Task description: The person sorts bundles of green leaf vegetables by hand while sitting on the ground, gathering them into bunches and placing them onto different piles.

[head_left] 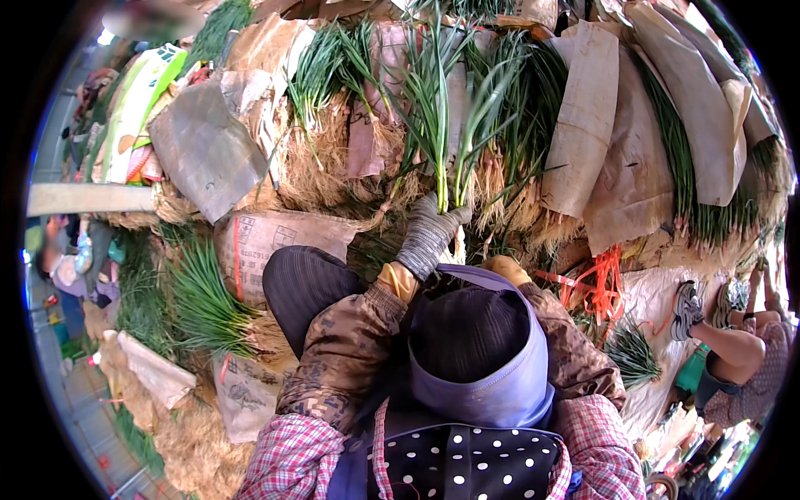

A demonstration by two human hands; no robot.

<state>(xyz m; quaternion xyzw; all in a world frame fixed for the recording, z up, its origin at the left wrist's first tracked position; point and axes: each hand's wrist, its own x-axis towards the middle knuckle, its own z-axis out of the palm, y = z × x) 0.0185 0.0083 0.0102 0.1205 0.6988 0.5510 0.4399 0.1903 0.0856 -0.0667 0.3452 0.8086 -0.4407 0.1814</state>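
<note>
My left hand (429,237), in a grey knit glove, is closed around the pale lower stems of a few long-leaved green onions (442,142). Their leaves point away from me and fan out upward. Beyond my right knee, a yellowish cuff (506,268) marks my right hand; the knee and a purple apron (483,392) hide its fingers. Right ahead of my hands lies a long heap of green onions (521,108) with stringy, tan roots. Pinkish-brown sacking covers parts of that heap.
To my left a loose bunch of green onions (208,296) rests on printed sacks (279,242). Red plastic ties (602,283) lie right of my right arm. Farther right sits another person (742,367) with bent legs. A pale beam (92,199) runs in from the left.
</note>
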